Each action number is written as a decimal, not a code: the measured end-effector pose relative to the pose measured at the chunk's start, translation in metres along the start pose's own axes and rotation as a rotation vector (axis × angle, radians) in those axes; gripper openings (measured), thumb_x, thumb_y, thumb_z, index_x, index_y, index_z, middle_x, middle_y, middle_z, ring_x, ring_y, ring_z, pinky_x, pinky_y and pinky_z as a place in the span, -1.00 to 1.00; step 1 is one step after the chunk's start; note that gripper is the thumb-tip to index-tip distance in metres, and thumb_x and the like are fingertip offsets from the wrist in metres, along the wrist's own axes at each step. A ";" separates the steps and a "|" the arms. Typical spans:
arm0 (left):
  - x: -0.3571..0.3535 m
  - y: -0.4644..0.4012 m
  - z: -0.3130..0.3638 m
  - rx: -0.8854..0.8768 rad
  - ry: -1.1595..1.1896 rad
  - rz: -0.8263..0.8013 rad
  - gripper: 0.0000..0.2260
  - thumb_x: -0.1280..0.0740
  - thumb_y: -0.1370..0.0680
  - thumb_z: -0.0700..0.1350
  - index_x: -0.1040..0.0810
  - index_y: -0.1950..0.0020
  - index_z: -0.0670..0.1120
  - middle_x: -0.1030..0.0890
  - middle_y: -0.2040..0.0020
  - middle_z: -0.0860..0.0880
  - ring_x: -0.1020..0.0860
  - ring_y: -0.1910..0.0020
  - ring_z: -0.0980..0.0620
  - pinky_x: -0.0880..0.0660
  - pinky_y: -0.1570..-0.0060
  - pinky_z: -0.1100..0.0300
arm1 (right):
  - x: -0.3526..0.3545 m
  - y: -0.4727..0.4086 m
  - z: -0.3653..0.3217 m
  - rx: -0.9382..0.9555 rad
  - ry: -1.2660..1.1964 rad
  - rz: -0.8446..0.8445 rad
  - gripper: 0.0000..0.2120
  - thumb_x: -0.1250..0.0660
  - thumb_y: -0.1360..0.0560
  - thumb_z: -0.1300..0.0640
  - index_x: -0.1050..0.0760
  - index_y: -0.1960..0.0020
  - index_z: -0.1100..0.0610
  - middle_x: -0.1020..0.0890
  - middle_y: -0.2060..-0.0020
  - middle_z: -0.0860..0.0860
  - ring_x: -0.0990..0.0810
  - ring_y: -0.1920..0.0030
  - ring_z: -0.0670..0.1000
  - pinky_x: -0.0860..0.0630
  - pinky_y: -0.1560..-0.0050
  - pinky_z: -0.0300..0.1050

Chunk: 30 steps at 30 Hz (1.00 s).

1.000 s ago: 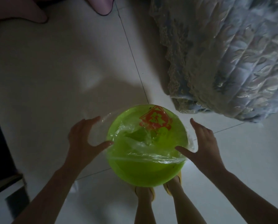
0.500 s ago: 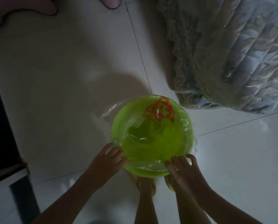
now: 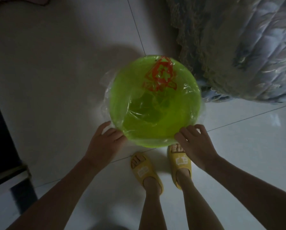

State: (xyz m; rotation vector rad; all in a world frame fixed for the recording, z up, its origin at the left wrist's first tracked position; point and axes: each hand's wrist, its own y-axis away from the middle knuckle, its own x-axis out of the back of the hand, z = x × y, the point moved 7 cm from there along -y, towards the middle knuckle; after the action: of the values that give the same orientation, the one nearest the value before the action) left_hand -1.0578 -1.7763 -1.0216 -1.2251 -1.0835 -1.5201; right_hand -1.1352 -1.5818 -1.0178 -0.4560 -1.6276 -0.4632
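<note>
Green basin (image 3: 149,140), one unit, lined with one clear plastic bag (image 3: 139,112) bearing one red print (image 3: 160,77), sits above the tiled floor (image 3: 56,80), just beside the bedspread (image 3: 238,55); contact with the floor cannot be determined. Compared with one second ago, both hands have relocated from the basin's left and right sides to its near rim. The left hand (image 3: 104,143) grips the near-left rim, fingers curled over the bag edge. The right hand (image 3: 195,143) grips the near-right rim likewise. Two yellow slippers (image 3: 144,170), formerly mostly hidden by the basin, are now exposed.
</note>
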 end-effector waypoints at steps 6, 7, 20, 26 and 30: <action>-0.014 0.016 0.005 -0.023 -0.001 -0.031 -0.83 -0.38 -0.40 -0.19 -0.67 0.06 0.00 -0.71 0.09 0.07 -0.66 0.06 0.03 -0.43 -0.21 -0.13 | -0.006 0.006 0.002 0.093 0.067 -0.107 -0.82 -0.48 -0.13 0.27 -0.58 0.33 0.06 -0.63 0.39 -0.04 -0.65 0.28 0.07 -0.57 0.00 0.10; -0.018 0.018 0.006 -0.021 -0.003 -0.048 -0.80 -0.33 -0.42 -0.17 -0.67 0.01 -0.01 -0.71 0.04 0.06 -0.66 0.01 0.03 -0.43 -0.20 -0.16 | -0.007 0.010 0.004 0.074 0.059 -0.090 -0.83 -0.49 -0.15 0.26 -0.59 0.32 0.06 -0.65 0.38 -0.04 -0.66 0.26 0.07 -0.56 -0.02 0.12; -0.009 0.040 -0.043 1.016 1.034 0.172 -0.85 -0.33 -0.37 -0.17 -0.66 0.27 0.04 -0.70 0.27 0.16 -0.60 0.20 0.29 -0.45 0.11 0.41 | 0.020 0.057 0.059 -0.894 -0.740 0.097 -0.53 -0.30 -0.28 0.53 -0.60 0.11 -0.03 -0.71 0.14 -0.05 -0.67 0.01 0.06 -0.55 0.05 -0.17; -0.010 0.005 -0.080 1.274 1.132 0.262 -0.57 -0.37 -0.50 -0.12 -0.38 -0.34 -0.01 -0.49 -0.17 -0.04 -0.47 -0.09 0.10 -0.37 0.04 0.30 | -0.011 0.035 0.098 -1.299 -1.070 -0.028 -0.56 -0.34 -0.50 0.18 -0.34 -0.34 0.00 -0.53 -0.04 -0.02 -0.59 0.08 0.00 -0.48 0.16 -0.24; -0.021 -0.027 -0.095 1.184 1.133 0.198 -0.76 -0.35 -0.51 -0.11 -0.53 -0.18 -0.05 -0.58 0.20 0.07 -0.51 0.31 0.31 -0.38 0.20 0.24 | -0.031 0.018 0.105 -1.248 -1.014 -0.142 -0.59 -0.38 -0.47 0.18 -0.40 -0.28 0.00 -0.61 0.14 0.00 -0.58 0.29 -0.06 -0.42 0.44 -0.36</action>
State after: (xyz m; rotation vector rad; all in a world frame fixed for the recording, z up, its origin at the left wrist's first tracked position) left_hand -1.1018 -1.8592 -1.0574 0.3539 -0.7495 -0.8372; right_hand -1.2095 -1.5107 -1.0588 -1.7103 -2.1547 -1.5410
